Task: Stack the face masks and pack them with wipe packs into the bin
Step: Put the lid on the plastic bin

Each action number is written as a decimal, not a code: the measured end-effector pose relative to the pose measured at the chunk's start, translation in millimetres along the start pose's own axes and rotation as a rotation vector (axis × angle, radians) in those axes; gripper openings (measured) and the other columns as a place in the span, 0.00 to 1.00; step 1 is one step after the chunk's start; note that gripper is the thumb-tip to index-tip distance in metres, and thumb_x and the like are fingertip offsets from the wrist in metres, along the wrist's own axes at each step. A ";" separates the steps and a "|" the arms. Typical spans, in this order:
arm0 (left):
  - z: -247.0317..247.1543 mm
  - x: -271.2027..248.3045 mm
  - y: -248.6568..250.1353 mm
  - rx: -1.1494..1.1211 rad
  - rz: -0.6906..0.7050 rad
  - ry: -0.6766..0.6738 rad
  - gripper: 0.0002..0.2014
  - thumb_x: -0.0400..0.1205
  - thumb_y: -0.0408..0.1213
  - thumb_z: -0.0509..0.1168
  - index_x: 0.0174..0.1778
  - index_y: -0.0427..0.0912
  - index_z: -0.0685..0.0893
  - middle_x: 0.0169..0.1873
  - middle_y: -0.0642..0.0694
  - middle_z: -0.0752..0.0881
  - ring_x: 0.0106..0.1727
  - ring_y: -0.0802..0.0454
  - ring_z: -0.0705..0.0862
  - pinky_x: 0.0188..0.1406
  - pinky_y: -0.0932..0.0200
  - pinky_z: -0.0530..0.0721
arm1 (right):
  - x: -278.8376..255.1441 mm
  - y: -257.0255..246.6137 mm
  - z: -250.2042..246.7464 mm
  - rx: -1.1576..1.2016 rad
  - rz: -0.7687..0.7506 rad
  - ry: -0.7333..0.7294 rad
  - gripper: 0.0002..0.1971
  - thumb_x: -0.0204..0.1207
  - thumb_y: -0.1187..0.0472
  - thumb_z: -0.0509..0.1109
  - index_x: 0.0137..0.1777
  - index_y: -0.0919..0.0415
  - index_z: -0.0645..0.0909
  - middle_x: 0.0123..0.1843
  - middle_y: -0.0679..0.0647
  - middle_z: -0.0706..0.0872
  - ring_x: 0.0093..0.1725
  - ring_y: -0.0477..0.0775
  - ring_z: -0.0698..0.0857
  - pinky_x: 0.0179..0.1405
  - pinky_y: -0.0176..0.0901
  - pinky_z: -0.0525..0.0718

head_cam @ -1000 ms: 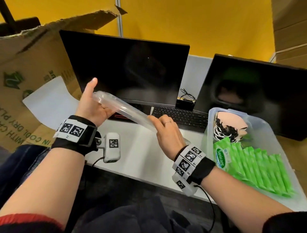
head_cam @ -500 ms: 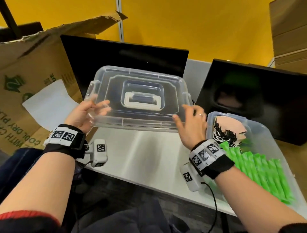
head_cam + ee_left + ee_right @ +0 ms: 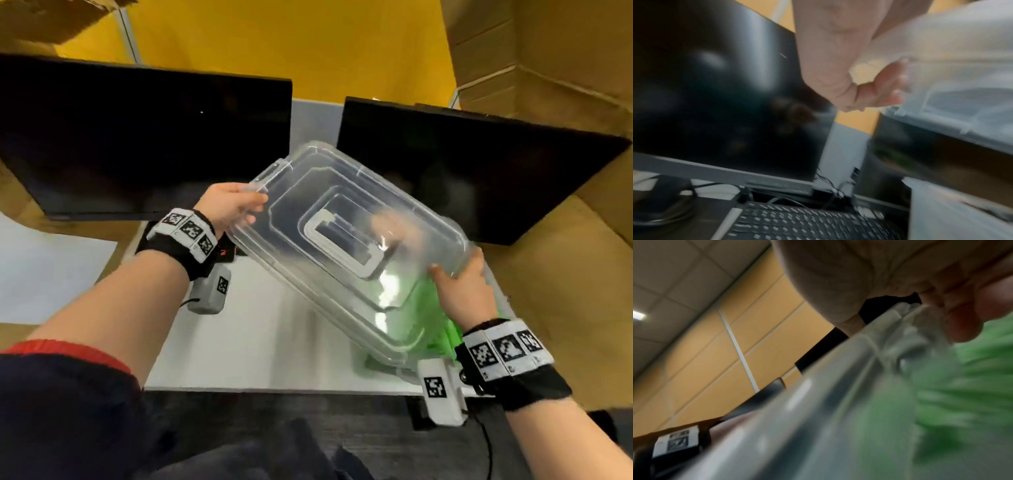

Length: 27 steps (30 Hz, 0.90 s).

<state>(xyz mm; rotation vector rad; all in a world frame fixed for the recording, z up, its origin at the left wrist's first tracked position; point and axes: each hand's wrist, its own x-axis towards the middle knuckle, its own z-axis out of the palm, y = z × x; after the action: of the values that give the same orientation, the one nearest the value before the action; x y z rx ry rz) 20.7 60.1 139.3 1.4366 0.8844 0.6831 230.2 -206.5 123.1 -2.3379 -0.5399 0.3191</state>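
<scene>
A clear plastic bin lid [image 3: 346, 240] with a white handle recess hangs tilted over the bin at the right of the desk. My left hand [image 3: 233, 205] grips its far left end by the latch tab, thumb over the rim [image 3: 875, 78]. My right hand [image 3: 460, 281] grips its near right edge [image 3: 920, 324]. Through and below the lid show the green wipe packs [image 3: 435, 318] in the bin, blurred green in the right wrist view [image 3: 972, 386]. A pink shape under the lid [image 3: 390, 222] looks like the masks. The bin itself is mostly hidden by the lid.
Two dark monitors [image 3: 137, 137] [image 3: 479, 171] stand behind the white desk [image 3: 257, 335]. A keyboard [image 3: 797, 224] lies below the left monitor. Cardboard [image 3: 565, 274] lines the right side, and a white sheet [image 3: 41, 267] lies at the left.
The lid has moved from in front of the left monitor to the right and now hangs tilted over the bin, with both hands still holding its ends. The head view has shifted right.
</scene>
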 end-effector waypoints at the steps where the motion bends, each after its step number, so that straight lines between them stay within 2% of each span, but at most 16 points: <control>1: 17.9 7.8 0.2 0.067 0.018 -0.005 0.03 0.76 0.30 0.70 0.39 0.42 0.84 0.19 0.55 0.84 0.22 0.65 0.80 0.20 0.74 0.75 | -3.7 11.6 -6.7 -0.005 0.047 0.016 0.40 0.80 0.57 0.63 0.82 0.66 0.41 0.75 0.72 0.67 0.74 0.70 0.68 0.70 0.54 0.67; 3: 50.9 22.7 -3.3 0.186 0.051 -0.052 0.03 0.75 0.33 0.71 0.43 0.42 0.86 0.23 0.59 0.85 0.25 0.67 0.79 0.22 0.76 0.73 | -10.1 33.6 -14.9 -0.026 0.141 0.041 0.41 0.81 0.57 0.63 0.81 0.69 0.39 0.75 0.74 0.67 0.73 0.71 0.69 0.69 0.53 0.68; 5: 83.0 37.2 -8.2 0.292 0.069 -0.121 0.10 0.75 0.35 0.70 0.52 0.42 0.87 0.40 0.51 0.88 0.39 0.60 0.81 0.32 0.74 0.75 | -14.9 53.4 -22.1 -0.052 0.230 0.073 0.40 0.81 0.57 0.62 0.81 0.71 0.38 0.74 0.76 0.68 0.72 0.72 0.70 0.68 0.53 0.69; 7: 111.1 46.5 -13.2 0.366 0.056 -0.185 0.17 0.77 0.36 0.69 0.62 0.39 0.83 0.56 0.41 0.86 0.52 0.51 0.82 0.44 0.66 0.76 | -17.6 68.5 -29.0 -0.068 0.295 0.108 0.39 0.82 0.57 0.61 0.81 0.71 0.39 0.73 0.78 0.66 0.72 0.73 0.69 0.67 0.53 0.68; 9: 134.3 51.4 -18.9 0.414 0.039 -0.247 0.23 0.78 0.34 0.68 0.70 0.34 0.75 0.65 0.39 0.80 0.65 0.46 0.79 0.56 0.64 0.72 | -19.7 79.9 -34.8 -0.067 0.352 0.142 0.39 0.81 0.58 0.62 0.81 0.71 0.41 0.74 0.81 0.60 0.71 0.76 0.67 0.68 0.54 0.67; 10: 144.0 52.7 -21.7 0.452 0.040 -0.276 0.24 0.79 0.32 0.67 0.71 0.33 0.74 0.67 0.39 0.79 0.69 0.45 0.77 0.59 0.64 0.71 | -20.6 85.2 -36.2 -0.066 0.374 0.148 0.39 0.80 0.58 0.63 0.81 0.70 0.42 0.74 0.82 0.57 0.70 0.78 0.68 0.69 0.55 0.67; 11: 153.6 54.0 -25.1 0.504 0.046 -0.299 0.23 0.79 0.31 0.66 0.71 0.33 0.74 0.68 0.38 0.79 0.70 0.44 0.76 0.61 0.63 0.71 | -20.7 92.4 -36.6 -0.068 0.395 0.148 0.40 0.80 0.57 0.64 0.81 0.70 0.43 0.74 0.83 0.58 0.68 0.79 0.69 0.68 0.57 0.69; 12: 160.4 56.1 -28.1 0.566 0.054 -0.305 0.21 0.80 0.32 0.66 0.70 0.34 0.76 0.67 0.38 0.80 0.69 0.43 0.77 0.62 0.61 0.73 | -21.0 97.8 -35.9 -0.066 0.407 0.139 0.40 0.79 0.56 0.65 0.80 0.71 0.43 0.72 0.82 0.63 0.66 0.79 0.72 0.66 0.60 0.73; 14: 171.8 58.8 -32.4 0.678 0.068 -0.291 0.19 0.80 0.34 0.65 0.67 0.37 0.79 0.64 0.37 0.82 0.65 0.41 0.80 0.64 0.56 0.76 | -21.7 107.7 -33.4 -0.052 0.413 0.104 0.42 0.78 0.55 0.65 0.80 0.70 0.42 0.62 0.75 0.75 0.56 0.76 0.81 0.56 0.62 0.81; 15: 175.3 60.3 -33.6 0.707 0.073 -0.286 0.18 0.80 0.36 0.64 0.66 0.37 0.80 0.63 0.36 0.83 0.64 0.40 0.80 0.64 0.55 0.77 | -21.0 110.9 -31.3 -0.044 0.411 0.094 0.42 0.78 0.55 0.65 0.80 0.70 0.41 0.59 0.73 0.77 0.52 0.75 0.83 0.53 0.61 0.83; 16: 179.1 61.2 -34.4 0.718 0.077 -0.281 0.18 0.80 0.36 0.64 0.66 0.37 0.80 0.62 0.36 0.83 0.64 0.40 0.80 0.64 0.53 0.78 | -21.0 113.0 -30.0 -0.025 0.403 0.093 0.43 0.78 0.55 0.65 0.80 0.70 0.40 0.60 0.74 0.78 0.52 0.75 0.84 0.53 0.63 0.83; 19: 185.1 68.1 -35.0 0.686 0.066 -0.262 0.18 0.80 0.36 0.63 0.66 0.38 0.79 0.62 0.37 0.83 0.63 0.41 0.81 0.62 0.55 0.78 | -18.9 113.3 -25.9 0.038 0.397 0.111 0.43 0.79 0.56 0.65 0.80 0.68 0.38 0.66 0.76 0.76 0.60 0.76 0.79 0.63 0.64 0.77; 21: 184.6 75.3 -35.8 0.693 0.024 -0.247 0.23 0.80 0.36 0.65 0.71 0.35 0.74 0.68 0.38 0.79 0.68 0.42 0.78 0.65 0.59 0.73 | -17.2 111.6 -23.5 0.071 0.406 0.115 0.44 0.80 0.55 0.64 0.80 0.68 0.35 0.68 0.76 0.75 0.64 0.74 0.77 0.66 0.60 0.74; 23: 180.7 81.8 -34.4 0.687 -0.041 -0.234 0.31 0.79 0.37 0.67 0.76 0.33 0.66 0.74 0.38 0.72 0.74 0.43 0.72 0.70 0.59 0.68 | -15.8 110.2 -20.9 0.108 0.404 0.122 0.45 0.79 0.54 0.64 0.80 0.66 0.34 0.68 0.75 0.75 0.64 0.73 0.77 0.66 0.60 0.74; 25: 178.8 84.2 -33.0 0.726 -0.076 -0.233 0.30 0.79 0.39 0.68 0.73 0.29 0.69 0.71 0.36 0.74 0.68 0.41 0.76 0.69 0.55 0.73 | -11.4 114.8 -18.6 0.132 0.386 0.124 0.46 0.79 0.53 0.65 0.81 0.64 0.33 0.67 0.74 0.76 0.62 0.73 0.79 0.64 0.64 0.76; 27: 176.1 83.5 -32.7 0.769 -0.084 -0.256 0.24 0.79 0.44 0.67 0.64 0.29 0.78 0.62 0.33 0.81 0.54 0.43 0.81 0.56 0.55 0.78 | -6.9 120.9 -16.1 0.147 0.383 0.123 0.47 0.77 0.51 0.66 0.81 0.61 0.33 0.65 0.73 0.78 0.59 0.74 0.81 0.61 0.66 0.78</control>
<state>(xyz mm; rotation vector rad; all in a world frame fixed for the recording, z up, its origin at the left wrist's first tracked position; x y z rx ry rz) 209.2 34.2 85.9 2.0907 1.0468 0.0656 265.1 -299.4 51.9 -2.2888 -0.0049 0.3738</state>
